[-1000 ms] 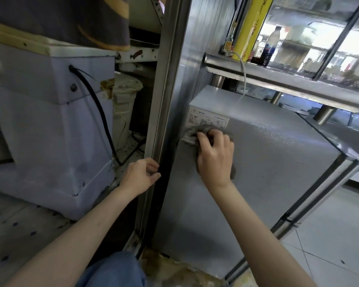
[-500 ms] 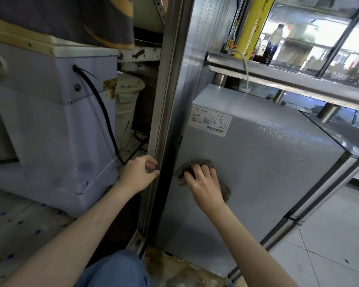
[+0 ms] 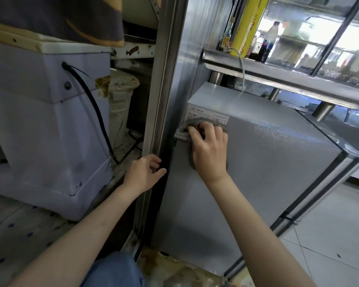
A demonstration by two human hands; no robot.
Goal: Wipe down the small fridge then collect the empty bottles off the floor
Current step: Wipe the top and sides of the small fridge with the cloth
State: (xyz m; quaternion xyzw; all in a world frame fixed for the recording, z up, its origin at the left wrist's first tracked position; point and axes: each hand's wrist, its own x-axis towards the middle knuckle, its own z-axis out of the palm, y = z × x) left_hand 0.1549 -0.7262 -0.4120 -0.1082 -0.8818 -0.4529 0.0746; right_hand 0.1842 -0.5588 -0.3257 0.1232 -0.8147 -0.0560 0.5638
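Observation:
The small grey fridge (image 3: 267, 162) stands on the floor under a steel shelf, its side panel facing me. My right hand (image 3: 210, 150) presses a grey cloth (image 3: 197, 123) flat against the upper left of that panel, over the lower part of a white label (image 3: 205, 112). My left hand (image 3: 144, 175) rests with curled fingers on the edge of the steel door frame (image 3: 164, 100) just left of the fridge. No bottles show on the floor.
A white chest appliance (image 3: 50, 131) with a black cable stands at left. A steel shelf (image 3: 288, 79) above the fridge carries a yellow roll (image 3: 250, 23) and bottles (image 3: 265, 44). A white bin (image 3: 120, 96) sits behind the frame. Tiled floor (image 3: 330, 235) lies at right.
My right hand slid the cloth down the fridge side, then back up to the label. My left hand stayed on the door frame.

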